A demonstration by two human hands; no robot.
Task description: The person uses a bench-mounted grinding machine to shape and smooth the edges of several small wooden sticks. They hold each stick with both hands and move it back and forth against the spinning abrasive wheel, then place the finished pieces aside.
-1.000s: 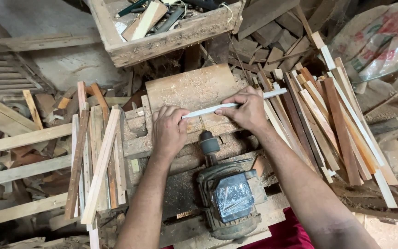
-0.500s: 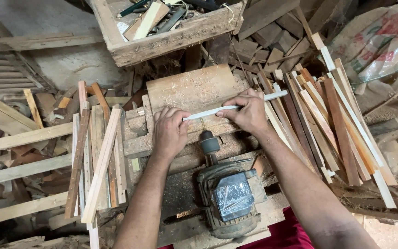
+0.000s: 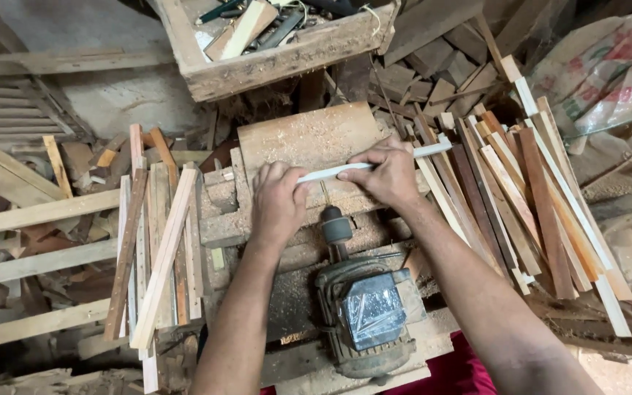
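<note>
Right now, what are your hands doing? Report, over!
Left hand and right hand both gripping thin white strip. Strip lies across sawdusty wooden block, above motor. Nothing blocking it.

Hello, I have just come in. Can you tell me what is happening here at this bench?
A person holds a thin pale wooden strip with both hands, left hand and right hand, lying crosswise on a sawdust-covered wooden block. Just below the strip sits an electric motor with its shaft pointing up toward it. More wooden strips lie stacked on the left and on the right.
</note>
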